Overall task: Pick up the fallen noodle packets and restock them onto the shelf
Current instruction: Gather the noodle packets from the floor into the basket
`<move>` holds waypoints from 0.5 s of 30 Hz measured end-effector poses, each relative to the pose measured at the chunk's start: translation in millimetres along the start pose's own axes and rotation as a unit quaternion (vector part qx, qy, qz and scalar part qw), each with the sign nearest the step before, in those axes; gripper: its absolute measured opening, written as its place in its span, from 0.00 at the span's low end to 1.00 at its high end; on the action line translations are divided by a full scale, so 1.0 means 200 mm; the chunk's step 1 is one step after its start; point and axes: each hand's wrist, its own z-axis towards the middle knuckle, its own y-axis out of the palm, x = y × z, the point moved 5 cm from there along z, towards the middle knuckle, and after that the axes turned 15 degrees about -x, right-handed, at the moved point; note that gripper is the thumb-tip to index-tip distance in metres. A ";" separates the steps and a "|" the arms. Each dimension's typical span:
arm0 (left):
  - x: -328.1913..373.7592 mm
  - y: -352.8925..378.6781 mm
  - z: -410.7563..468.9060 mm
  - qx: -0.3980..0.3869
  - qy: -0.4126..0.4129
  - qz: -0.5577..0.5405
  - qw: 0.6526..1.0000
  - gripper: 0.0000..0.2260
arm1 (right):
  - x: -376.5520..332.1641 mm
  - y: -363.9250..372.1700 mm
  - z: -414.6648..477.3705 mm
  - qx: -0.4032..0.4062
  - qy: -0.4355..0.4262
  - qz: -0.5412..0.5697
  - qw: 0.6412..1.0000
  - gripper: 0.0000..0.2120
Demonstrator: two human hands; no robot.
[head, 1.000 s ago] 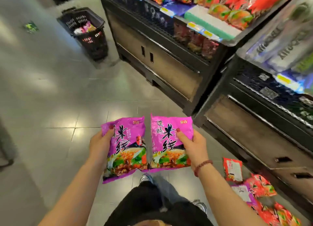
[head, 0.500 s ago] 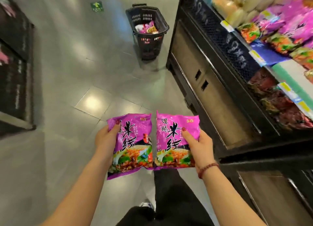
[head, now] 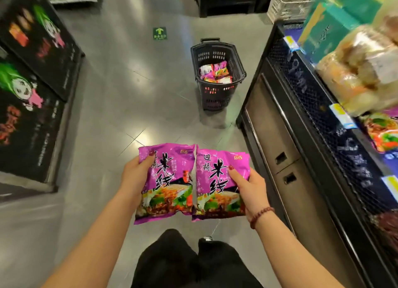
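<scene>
Two purple noodle packets were held side by side, inner edges touching, above the floor [head: 120, 98] on the near side of the basket [head: 215, 100]. The left packet [head: 170, 180] sat clasped in the left grip [head: 135, 175], thumb pressed on its face. The right packet [head: 215, 182] was clasped the same way in the right grip [head: 249, 186], with a bead bracelet [head: 260, 216] on that wrist. The basket stood on the floor with more packets [head: 215, 73] inside. Right of the basket ran the shelf [head: 312, 115], its mesh front carrying price tags and bagged goods on top. Beyond the basket a green arrow sticker [head: 159, 33] lay on the floor. Left of the basket stood a dark printed display [head: 32, 106].
</scene>
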 end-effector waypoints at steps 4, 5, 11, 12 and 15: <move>0.16 0.02 0.33 -0.004 -0.006 -0.005 1.000 0.10 | -0.11 0.01 0.36 0.007 0.011 0.024 1.000 0.04; 0.20 0.02 0.43 -0.008 -0.011 -0.009 1.000 0.10 | -0.14 0.01 0.45 0.012 0.012 0.029 0.999 0.04; 0.58 0.00 1.10 -0.029 -0.019 -0.038 0.999 0.12 | -0.42 0.07 1.12 0.055 -0.007 0.023 0.998 0.09; 0.65 -0.01 1.20 -0.033 -0.021 -0.039 0.998 0.12 | -0.49 0.09 1.22 0.060 -0.011 0.022 0.998 0.10; 0.88 -0.01 1.49 -0.054 -0.029 -0.040 0.997 0.11 | -0.68 0.14 1.50 0.071 -0.010 0.013 0.997 0.15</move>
